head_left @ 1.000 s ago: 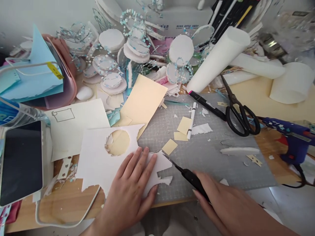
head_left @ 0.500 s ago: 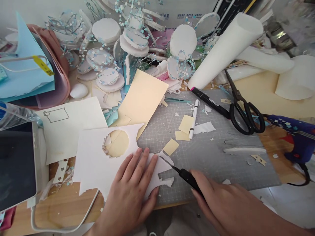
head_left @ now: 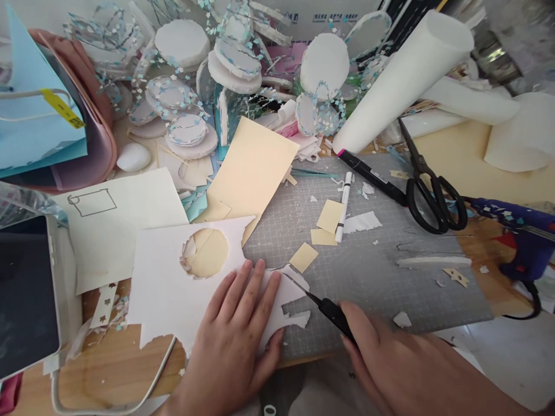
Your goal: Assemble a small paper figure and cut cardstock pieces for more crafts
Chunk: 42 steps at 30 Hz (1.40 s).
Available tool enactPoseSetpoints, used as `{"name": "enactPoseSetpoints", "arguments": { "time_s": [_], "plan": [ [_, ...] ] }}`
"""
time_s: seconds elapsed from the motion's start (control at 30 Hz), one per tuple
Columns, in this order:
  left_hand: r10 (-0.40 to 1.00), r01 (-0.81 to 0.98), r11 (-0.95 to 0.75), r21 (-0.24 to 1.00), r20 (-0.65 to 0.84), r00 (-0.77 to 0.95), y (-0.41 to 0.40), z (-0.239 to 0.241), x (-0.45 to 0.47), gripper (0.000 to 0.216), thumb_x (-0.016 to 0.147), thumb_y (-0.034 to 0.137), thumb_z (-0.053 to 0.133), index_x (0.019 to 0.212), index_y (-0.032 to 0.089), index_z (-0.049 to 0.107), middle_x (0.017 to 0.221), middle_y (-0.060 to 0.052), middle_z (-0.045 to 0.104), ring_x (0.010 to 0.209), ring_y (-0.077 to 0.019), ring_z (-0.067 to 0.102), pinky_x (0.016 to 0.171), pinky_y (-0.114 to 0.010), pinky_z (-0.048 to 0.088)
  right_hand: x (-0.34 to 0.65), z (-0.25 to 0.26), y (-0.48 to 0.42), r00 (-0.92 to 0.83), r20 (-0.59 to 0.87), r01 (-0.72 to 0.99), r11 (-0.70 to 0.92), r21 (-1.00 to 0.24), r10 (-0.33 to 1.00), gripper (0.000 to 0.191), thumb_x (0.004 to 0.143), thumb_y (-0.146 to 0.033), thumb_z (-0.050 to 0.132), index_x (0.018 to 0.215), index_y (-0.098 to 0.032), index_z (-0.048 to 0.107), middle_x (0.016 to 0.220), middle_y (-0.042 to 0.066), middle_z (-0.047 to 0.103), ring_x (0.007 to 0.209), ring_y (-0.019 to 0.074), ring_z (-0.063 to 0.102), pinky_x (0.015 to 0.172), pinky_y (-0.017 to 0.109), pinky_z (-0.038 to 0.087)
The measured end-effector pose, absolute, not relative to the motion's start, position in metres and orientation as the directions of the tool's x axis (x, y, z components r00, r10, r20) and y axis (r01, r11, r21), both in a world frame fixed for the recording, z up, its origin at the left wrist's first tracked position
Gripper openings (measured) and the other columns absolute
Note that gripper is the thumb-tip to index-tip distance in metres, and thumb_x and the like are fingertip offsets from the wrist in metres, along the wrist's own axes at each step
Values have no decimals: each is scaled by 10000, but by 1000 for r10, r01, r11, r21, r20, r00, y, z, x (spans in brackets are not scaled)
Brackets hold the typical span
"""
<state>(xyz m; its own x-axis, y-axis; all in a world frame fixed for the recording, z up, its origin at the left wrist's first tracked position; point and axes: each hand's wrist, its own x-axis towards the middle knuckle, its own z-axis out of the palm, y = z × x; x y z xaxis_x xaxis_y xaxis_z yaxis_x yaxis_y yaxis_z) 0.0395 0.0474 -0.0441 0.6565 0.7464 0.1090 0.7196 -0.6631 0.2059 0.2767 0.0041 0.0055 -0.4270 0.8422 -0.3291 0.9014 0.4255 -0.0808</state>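
A white foam board [head_left: 160, 277] with ragged edges and a round hole lies partly over the grey cutting mat [head_left: 364, 289]. My left hand [head_left: 243, 312] presses flat on its right part, fingers stretched out. My right hand [head_left: 373, 341] is closed round the black handle of a craft knife [head_left: 332, 315]. The knife's thin blade reaches the board's right edge, just beside my left index fingertip. Small cream paper pieces [head_left: 303, 257] lie on the mat beyond the blade. A cream card [head_left: 254, 167] lies behind the board.
Black scissors [head_left: 433, 196], a black marker [head_left: 373, 178] and a white pen [head_left: 344, 207] lie on the mat. A blue glue gun [head_left: 520, 231] is at the right. White foam discs [head_left: 182, 43] and a white roll [head_left: 403, 81] crowd the back. A tablet [head_left: 28, 300] stands left.
The view has shifted slightly. My left hand stays flat on the board, and the knife in my right hand keeps nearly the same place at the board's edge.
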Motion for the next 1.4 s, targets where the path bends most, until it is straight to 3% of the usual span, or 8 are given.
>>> {"name": "enactPoseSetpoints", "arguments": {
  "time_s": [0.37,0.53,0.73,0.8,1.03,1.2,1.4],
  "plan": [
    [742,714,-669,208,131,657,48,-47,41,641,901,427,511,1438,82,461,1504,-187,440,1382,-346,407,1131,-438,250,254,7,-6,-327,-352,930,365,44,877,277,693,-9,529,890,-203,514,500,16,586,299,197,550,438,284,36],
    [738,710,-674,203,136,661,48,-46,41,630,906,425,496,1428,73,471,1491,-191,457,1378,-341,413,1124,-440,260,243,20,10,-254,-565,956,292,-24,785,376,627,25,559,914,-218,546,553,37,652,395,257,637,412,259,79],
    [737,710,-675,200,146,660,49,-46,42,631,903,422,495,1421,63,476,1477,-198,473,1372,-335,422,1123,-432,262,232,38,40,-62,-850,992,130,7,523,660,582,45,634,1203,-165,558,677,92,737,571,300,720,395,247,176],
    [741,714,-671,200,145,656,49,-45,42,627,903,428,496,1418,71,483,1474,-192,479,1371,-330,424,1125,-425,262,233,38,42,-73,-842,991,131,-3,534,706,589,24,659,1261,-148,529,680,93,736,582,286,721,411,242,211],
    [747,723,-664,191,124,654,47,-45,40,626,915,445,474,1433,94,468,1493,-175,461,1390,-317,401,1140,-418,248,246,25,21,-152,-713,985,161,-55,684,511,733,-95,632,1230,-119,510,574,34,664,512,215,673,444,242,280],
    [747,722,-663,199,117,654,48,-45,39,637,916,451,476,1447,100,450,1503,-172,447,1406,-315,378,1150,-418,240,253,17,10,-216,-665,966,256,-38,715,531,709,-76,623,1224,-129,502,553,12,655,463,200,654,416,255,216],
    [740,716,-669,201,89,667,48,-44,39,653,901,417,508,1464,99,419,1519,-174,421,1423,-319,349,1156,-424,235,257,15,3,-229,-684,942,334,22,692,694,574,15,609,1245,-146,539,583,65,699,440,268,669,398,281,71]
  ]
}}
